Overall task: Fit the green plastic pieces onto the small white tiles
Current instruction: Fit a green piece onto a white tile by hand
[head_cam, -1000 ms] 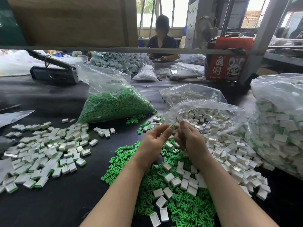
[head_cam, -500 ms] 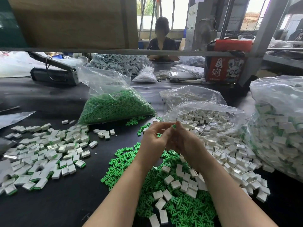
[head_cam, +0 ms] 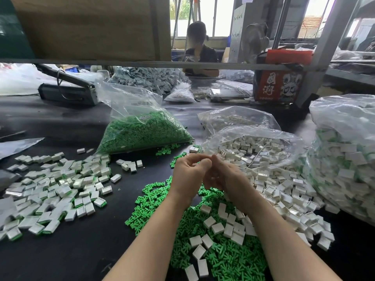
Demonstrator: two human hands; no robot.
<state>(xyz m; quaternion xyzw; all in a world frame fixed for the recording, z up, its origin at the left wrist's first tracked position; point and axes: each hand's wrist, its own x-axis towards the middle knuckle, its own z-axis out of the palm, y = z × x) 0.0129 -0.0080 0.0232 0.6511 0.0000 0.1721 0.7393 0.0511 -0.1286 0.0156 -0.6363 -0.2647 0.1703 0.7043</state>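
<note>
Both hands are meeting above the black table (head_cam: 60, 260), fingertips drawn together over the near heap. The left hand (head_cam: 187, 177) is curling its fingers inward with thumb and forefinger closing toward each other; the right hand (head_cam: 225, 177) is curling beside it, touching it at the fingertips. Whatever sits between them is hidden — I cannot tell if either is pinching a piece (the fingers are blurred and turned away from the camera).

The loose green plastic pieces (head_cam: 223, 258) are lying in a spread directly under the wrists and forearms, with small white tiles (head_cam: 217, 228) scattered on top and trailing off to the right into an open clear bag (head_cam: 253, 145). To the left, well apart from the hands, fitted tiles (head_cam: 56, 191) showing green edges are lying in a wide patch. A bag of green pieces (head_cam: 142, 134) is resting beyond — behind the hands.
</note>
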